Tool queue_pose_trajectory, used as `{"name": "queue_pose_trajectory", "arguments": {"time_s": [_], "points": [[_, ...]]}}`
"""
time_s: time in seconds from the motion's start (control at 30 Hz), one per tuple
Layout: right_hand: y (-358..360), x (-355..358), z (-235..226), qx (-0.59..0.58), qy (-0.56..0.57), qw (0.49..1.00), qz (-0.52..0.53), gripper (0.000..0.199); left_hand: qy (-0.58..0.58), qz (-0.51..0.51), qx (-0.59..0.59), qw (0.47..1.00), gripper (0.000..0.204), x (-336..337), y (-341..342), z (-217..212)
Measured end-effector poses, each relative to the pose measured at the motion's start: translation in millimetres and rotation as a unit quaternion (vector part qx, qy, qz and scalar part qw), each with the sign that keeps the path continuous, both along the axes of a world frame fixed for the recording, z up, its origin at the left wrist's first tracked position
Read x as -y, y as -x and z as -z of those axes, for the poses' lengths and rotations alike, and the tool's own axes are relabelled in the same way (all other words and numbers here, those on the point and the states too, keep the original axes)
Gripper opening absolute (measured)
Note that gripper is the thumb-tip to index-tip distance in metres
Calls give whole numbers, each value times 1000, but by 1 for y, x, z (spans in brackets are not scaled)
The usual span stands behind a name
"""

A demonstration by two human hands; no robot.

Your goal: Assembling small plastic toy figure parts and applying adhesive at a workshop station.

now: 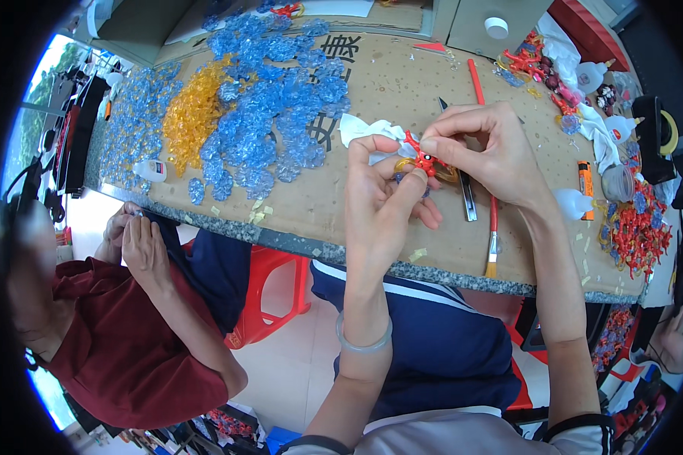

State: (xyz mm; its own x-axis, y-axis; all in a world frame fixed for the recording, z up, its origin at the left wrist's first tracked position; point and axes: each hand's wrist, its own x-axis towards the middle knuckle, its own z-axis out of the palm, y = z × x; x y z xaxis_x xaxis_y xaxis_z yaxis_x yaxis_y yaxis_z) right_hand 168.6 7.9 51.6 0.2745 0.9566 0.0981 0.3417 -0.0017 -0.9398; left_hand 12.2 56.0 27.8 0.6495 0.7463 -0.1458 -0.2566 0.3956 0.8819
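Above the table's cardboard cover, both my hands are closed on a small red plastic figure (426, 161) with clear yellow parts. My left hand (373, 203), a pale bangle on its wrist, grips it from below with thumb and fingers. From above, my right hand (495, 155) pinches its upper side between thumb and fingertips. Part of the figure is hidden by my fingers. A crumpled white tissue (360, 130) lies behind my left hand. Beneath my right hand, a utility knife (470, 203) and a long red-handled brush (495, 227) lie on the cardboard.
Piles of clear blue pieces (258, 129) and yellow pieces (193, 110) cover the table's left side. White squeeze bottles (573, 203), an orange glue-stick-like tube (586, 189) and a heap of red figures (639, 235) stand right. A co-worker in a maroon shirt (140, 349) sits left.
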Motion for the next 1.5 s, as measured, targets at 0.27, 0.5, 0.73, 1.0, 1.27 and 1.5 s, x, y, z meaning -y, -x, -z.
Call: {"name": "queue_pose_trajectory", "arguments": {"time_s": [0.27,0.5,0.73,1.0,1.27,1.5], "points": [[-1,0,10,-37,-13,999,8,18,3,6,-3,1000,33,-1,1,0],[1,0,6,-50,-13,999,11,18,-1,-13,-2,1000,32,2,1,-2],[-1,0,10,-40,-2,999,8,17,-61,-53,-30,996,31,9,-4,0],[2,0,7,-53,-46,997,9,17,-59,-62,-25,996,31,11,-4,-6],[-2,1,6,-73,-45,995,58,19,-74,-49,-16,996,29,9,-4,-3],[-3,2,4,-127,-8,989,69,19,-44,-17,-6,999,27,8,-3,-2]]}}
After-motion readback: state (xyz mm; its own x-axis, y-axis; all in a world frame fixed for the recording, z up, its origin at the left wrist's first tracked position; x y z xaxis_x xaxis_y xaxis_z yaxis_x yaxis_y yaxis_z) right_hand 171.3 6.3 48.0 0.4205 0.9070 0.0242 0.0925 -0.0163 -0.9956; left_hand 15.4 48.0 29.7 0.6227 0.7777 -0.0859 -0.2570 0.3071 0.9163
